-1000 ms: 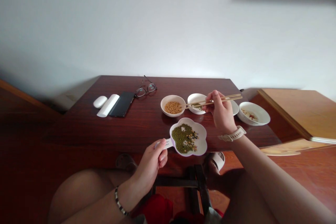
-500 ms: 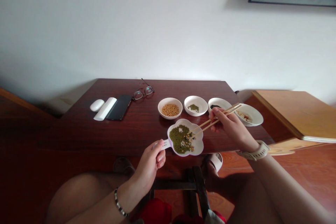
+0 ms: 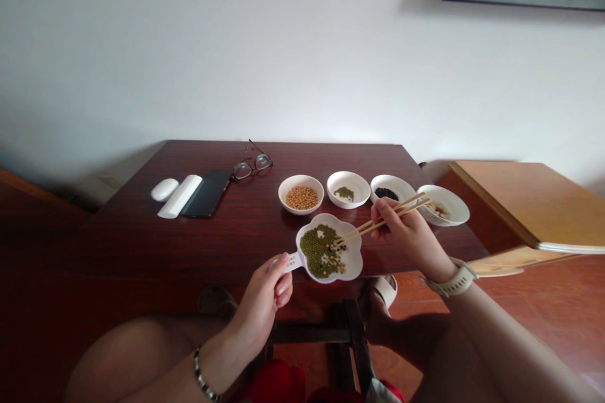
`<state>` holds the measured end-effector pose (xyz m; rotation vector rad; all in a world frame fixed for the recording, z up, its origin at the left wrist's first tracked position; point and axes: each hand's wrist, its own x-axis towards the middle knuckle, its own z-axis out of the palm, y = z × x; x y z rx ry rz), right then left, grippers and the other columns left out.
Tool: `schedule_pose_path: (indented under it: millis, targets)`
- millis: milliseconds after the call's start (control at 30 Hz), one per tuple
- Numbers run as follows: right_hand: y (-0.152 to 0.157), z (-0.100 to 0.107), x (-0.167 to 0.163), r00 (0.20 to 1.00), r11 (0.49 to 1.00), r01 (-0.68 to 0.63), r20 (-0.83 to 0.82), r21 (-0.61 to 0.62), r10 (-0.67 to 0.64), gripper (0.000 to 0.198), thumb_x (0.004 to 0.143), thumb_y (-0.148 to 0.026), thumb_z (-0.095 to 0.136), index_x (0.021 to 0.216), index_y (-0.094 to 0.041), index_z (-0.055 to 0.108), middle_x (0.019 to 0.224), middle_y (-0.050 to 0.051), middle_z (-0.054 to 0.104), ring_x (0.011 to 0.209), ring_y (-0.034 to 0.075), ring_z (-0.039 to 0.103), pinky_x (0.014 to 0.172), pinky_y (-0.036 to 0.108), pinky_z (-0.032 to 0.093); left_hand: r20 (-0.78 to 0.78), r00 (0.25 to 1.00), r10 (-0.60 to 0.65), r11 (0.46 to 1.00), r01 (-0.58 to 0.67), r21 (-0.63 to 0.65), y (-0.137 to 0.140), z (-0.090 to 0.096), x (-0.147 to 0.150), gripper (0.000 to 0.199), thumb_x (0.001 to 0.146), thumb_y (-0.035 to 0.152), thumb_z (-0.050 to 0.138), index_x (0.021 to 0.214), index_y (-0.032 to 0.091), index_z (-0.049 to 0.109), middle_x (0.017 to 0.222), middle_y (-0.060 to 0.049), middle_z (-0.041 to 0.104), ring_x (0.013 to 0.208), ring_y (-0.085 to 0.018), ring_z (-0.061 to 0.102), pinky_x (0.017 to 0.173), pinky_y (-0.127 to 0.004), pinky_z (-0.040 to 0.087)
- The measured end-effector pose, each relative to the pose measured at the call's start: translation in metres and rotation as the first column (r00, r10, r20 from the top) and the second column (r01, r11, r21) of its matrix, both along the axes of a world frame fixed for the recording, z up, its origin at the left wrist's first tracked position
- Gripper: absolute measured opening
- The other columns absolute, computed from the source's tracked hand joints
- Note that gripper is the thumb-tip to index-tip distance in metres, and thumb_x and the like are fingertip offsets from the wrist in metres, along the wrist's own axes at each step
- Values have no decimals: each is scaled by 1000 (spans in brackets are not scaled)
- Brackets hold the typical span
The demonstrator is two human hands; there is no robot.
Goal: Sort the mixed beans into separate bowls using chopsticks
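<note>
Flower-shaped dish [image 3: 354, 257], white with a lilac edge, at the near edge of the bench [image 3: 250, 220]; cannot tell whether it rests there or is held just above. Left hand [image 3: 261, 293] clamped round its short handle [image 3: 293, 261], thumb on top. Inside: green beans [image 3: 316, 250] crowding the left part, a mix of yellowish and dark beans [image 3: 336, 257] about the middle and front, right part mostly bare white.

Right hand [image 3: 405, 227] clamped on a pair of chopsticks [image 3: 363, 228], their tips down in the dish among the mixed beans. Too small to tell whether a bean is pinched. The two hands are well apart.

Beyond the dish, four white bowls in a row, left to right:
- First bowl [image 3: 301, 212]: yellow beans [image 3: 302, 198], a broad layer over the bottom.
- Second bowl [image 3: 362, 189]: small patch of green beans [image 3: 344, 192], much bare white around it.
- Third bowl [image 3: 401, 186]: black beans [image 3: 386, 193], gathered left; front part hidden by the right hand.
- Fourth bowl [image 3: 457, 206], the widest: pale pieces [image 3: 439, 209], some brownish; chopstick ends cross in front of its left side.

Left on the bench: eyeglasses [image 3: 253, 167], dark phone [image 3: 207, 193], long white case [image 3: 180, 196], rounded white case [image 3: 165, 189].
</note>
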<state>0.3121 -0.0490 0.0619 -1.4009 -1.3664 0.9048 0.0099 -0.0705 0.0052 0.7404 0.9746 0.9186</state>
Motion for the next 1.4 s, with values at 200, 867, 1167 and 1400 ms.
schedule_pose_path:
  millis: [200,867,1167,1400]
  targets:
    - [-3,-4,5,999,999,44,-13,18,-44,51,112,-66,55,84,-24,61,66,1,64,61,17,63,59,30,48,-24,1000,-2,1000,2,8,-1,2,0,50,97,52,79,77,22,44,61,9,38,54,-7,27,54,-27,21]
    - [-1,-12,-1,993,995,84,-82,52,-79,48,112,-64,57,85,-24,61,66,1,64,59,16,62,56,28,48,-16,1000,17,1000,-17,11,-1,3,2,55,93,55,83,75,23,43,60,9,38,53,-6,29,52,-26,22]
    - [4,0,-1,904,985,171,-394,-30,-168,47,100,-63,78,84,-21,64,80,0,62,59,10,56,50,22,45,0,1000,10,1000,-10,-10,2,0,-1,52,94,52,82,75,22,44,61,9,38,53,-6,28,52,-25,21]
    - [11,2,-2,820,983,150,-543,-102,-181,43,93,-54,88,84,-21,63,86,-1,58,61,9,54,48,20,46,-14,1000,6,1000,-6,-12,2,2,-1,54,94,53,82,75,22,42,60,9,38,52,-6,29,51,-25,22]
